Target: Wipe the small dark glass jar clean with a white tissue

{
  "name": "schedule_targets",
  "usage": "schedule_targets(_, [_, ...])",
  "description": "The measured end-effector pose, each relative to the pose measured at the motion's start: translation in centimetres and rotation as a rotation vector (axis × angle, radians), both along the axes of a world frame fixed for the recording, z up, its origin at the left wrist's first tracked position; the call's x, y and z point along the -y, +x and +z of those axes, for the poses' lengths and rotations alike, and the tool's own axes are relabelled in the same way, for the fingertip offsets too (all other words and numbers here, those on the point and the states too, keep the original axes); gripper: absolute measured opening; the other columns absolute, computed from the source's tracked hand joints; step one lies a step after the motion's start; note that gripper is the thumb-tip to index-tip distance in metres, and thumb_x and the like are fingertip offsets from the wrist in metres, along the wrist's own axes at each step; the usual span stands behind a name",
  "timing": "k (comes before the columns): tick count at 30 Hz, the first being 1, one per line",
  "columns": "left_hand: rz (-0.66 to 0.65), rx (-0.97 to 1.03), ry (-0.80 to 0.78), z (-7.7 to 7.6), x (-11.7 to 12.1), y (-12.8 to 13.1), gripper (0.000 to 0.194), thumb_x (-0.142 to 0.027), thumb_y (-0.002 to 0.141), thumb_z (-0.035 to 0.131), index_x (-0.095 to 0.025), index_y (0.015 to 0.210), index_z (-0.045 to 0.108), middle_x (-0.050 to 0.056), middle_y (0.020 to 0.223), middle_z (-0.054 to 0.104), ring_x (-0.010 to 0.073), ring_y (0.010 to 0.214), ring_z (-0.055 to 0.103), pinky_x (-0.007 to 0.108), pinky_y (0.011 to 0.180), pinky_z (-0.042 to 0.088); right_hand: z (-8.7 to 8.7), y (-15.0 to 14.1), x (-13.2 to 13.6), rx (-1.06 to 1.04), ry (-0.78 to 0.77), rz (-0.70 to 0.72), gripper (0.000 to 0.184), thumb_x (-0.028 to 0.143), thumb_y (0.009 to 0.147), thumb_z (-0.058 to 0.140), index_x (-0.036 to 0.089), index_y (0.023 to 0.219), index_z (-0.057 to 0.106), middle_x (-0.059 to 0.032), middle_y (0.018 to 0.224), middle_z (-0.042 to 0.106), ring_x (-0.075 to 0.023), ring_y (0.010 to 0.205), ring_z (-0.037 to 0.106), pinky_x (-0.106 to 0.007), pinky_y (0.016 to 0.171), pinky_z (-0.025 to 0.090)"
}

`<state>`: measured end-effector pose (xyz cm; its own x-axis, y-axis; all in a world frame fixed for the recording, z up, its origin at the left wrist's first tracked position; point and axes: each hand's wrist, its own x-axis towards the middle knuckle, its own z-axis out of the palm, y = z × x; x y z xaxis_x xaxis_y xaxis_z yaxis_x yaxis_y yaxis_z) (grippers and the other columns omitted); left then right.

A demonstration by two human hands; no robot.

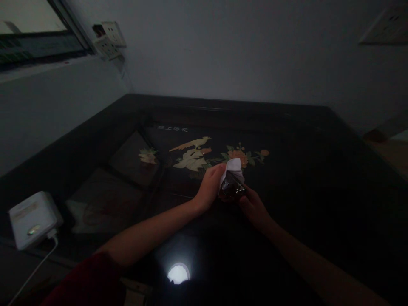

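Over the dark glossy tabletop (306, 178), my two hands meet around a small shiny, see-through or dark object that looks like a glass (232, 187). A folded white tissue or cloth (234, 165) wraps its far side. My left hand (212, 185) is closed on the white piece, its thumb side up and most of its fingers hidden. From the lower right, my right hand (253, 206) grips the shiny object, with its fingertips in shadow. Below the hands, the tabletop shows inlaid flowers and a bird (194, 144).
A white box-shaped device (35, 219) with a white cable (38, 265) sits at the left edge. Wall sockets (110, 40) are in the back left corner, beside a window (38, 34). A bright round light reflection shows on the near tabletop.
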<state>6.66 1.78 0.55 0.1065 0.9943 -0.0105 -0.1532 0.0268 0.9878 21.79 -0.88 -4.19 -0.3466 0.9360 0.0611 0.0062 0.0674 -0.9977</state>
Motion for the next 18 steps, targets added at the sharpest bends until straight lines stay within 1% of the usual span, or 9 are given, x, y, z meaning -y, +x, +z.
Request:
schedule_targets(1, [-0.014, -0.063, 0.072, 0.2, 0.1, -0.1, 0.035, -0.042, 0.087, 0.042, -0.015, 0.073, 0.059, 0.002, 0.068, 0.058, 0.0146, 0.064, 0.054, 0.025, 0.064, 0.043, 0.0, 0.0, 0.0, 0.002, 0.007, 0.0, 0.073, 0.074, 0.072, 0.056, 0.016, 0.115, 0.062, -0.0137, 0.108, 0.071, -0.0323, 0.1, 0.065, -0.045, 0.089, 0.05])
schedule_targets(3, [-0.051, -0.221, 0.268, 0.7, 0.3, -0.4, 0.04, -0.042, 0.091, 0.036, -0.015, 0.078, 0.061, 0.004, 0.075, 0.062, 0.0163, 0.071, 0.057, 0.027, 0.069, 0.045, 0.0, 0.1, 0.0, -0.004, 0.019, -0.015, 0.071, 0.074, 0.071, 0.056, 0.016, 0.112, 0.063, -0.0127, 0.103, 0.071, -0.0317, 0.098, 0.065, -0.044, 0.087, 0.051])
schedule_targets(6, [-0.123, -0.471, 0.573, 1.5, 0.5, -0.8, 0.039, -0.035, 0.095, 0.031, -0.015, 0.087, 0.063, 0.008, 0.09, 0.066, 0.0186, 0.087, 0.06, 0.032, 0.082, 0.046, -0.3, 0.2, -0.1, 0.021, 0.03, -0.066, 0.058, 0.07, 0.073, 0.059, 0.017, 0.095, 0.066, -0.0092, 0.089, 0.071, -0.0278, 0.083, 0.065, -0.04, 0.077, 0.052])
schedule_targets(9, [-0.144, -0.686, 0.771, 2.1, 0.7, -0.8, 0.033, -0.025, 0.094, 0.033, -0.015, 0.09, 0.064, 0.01, 0.094, 0.068, 0.0193, 0.093, 0.06, 0.034, 0.085, 0.048, -0.5, 0.2, -0.2, 0.101, 0.028, -0.11, 0.044, 0.062, 0.075, 0.061, 0.018, 0.079, 0.063, -0.0052, 0.074, 0.065, -0.0217, 0.068, 0.059, -0.034, 0.064, 0.05])
schedule_targets(11, [-0.142, -0.804, 0.881, 2.2, 0.7, -0.7, 0.03, -0.021, 0.092, 0.036, -0.013, 0.091, 0.065, 0.01, 0.096, 0.068, 0.0201, 0.095, 0.06, 0.034, 0.087, 0.048, -0.4, 0.1, -0.2, 0.143, 0.037, -0.144, 0.037, 0.056, 0.077, 0.061, 0.019, 0.077, 0.06, -0.0036, 0.071, 0.062, -0.0198, 0.066, 0.055, -0.032, 0.06, 0.048])
schedule_targets(12, [-0.145, -0.854, 0.932, 2.3, 0.8, -0.6, 0.029, -0.02, 0.092, 0.037, -0.013, 0.092, 0.065, 0.01, 0.097, 0.068, 0.0206, 0.096, 0.06, 0.035, 0.088, 0.048, -0.3, 0.1, -0.2, 0.152, 0.053, -0.155, 0.035, 0.054, 0.077, 0.061, 0.019, 0.078, 0.059, -0.0033, 0.073, 0.062, -0.0197, 0.067, 0.055, -0.032, 0.06, 0.048])
schedule_targets(14, [-0.16, -0.922, 0.997, 2.3, 0.8, -0.5, 0.027, -0.02, 0.091, 0.039, -0.013, 0.091, 0.066, 0.009, 0.099, 0.069, 0.0212, 0.098, 0.06, 0.036, 0.091, 0.047, 0.0, -0.1, -0.2, 0.149, 0.09, -0.154, 0.031, 0.051, 0.077, 0.061, 0.02, 0.08, 0.058, -0.0037, 0.078, 0.062, -0.0203, 0.072, 0.055, -0.033, 0.065, 0.049])
schedule_targets(15, [-0.168, -0.931, 1.001, 2.3, 0.8, -0.5, 0.027, -0.021, 0.092, 0.04, -0.014, 0.091, 0.065, 0.008, 0.099, 0.069, 0.0209, 0.098, 0.06, 0.037, 0.092, 0.046, 0.1, -0.2, -0.2, 0.151, 0.098, -0.143, 0.03, 0.049, 0.077, 0.061, 0.02, 0.08, 0.058, -0.0039, 0.079, 0.063, -0.0204, 0.073, 0.055, -0.033, 0.066, 0.049])
schedule_targets(18, [-0.192, -0.865, 0.911, 2.4, 0.7, -0.5, 0.027, -0.021, 0.092, 0.038, -0.016, 0.09, 0.065, 0.007, 0.098, 0.069, 0.0189, 0.097, 0.06, 0.035, 0.09, 0.047, 0.0, -0.2, -0.1, 0.145, 0.042, -0.155, 0.03, 0.049, 0.078, 0.061, 0.019, 0.079, 0.059, -0.0036, 0.077, 0.063, -0.0199, 0.071, 0.056, -0.032, 0.065, 0.049])
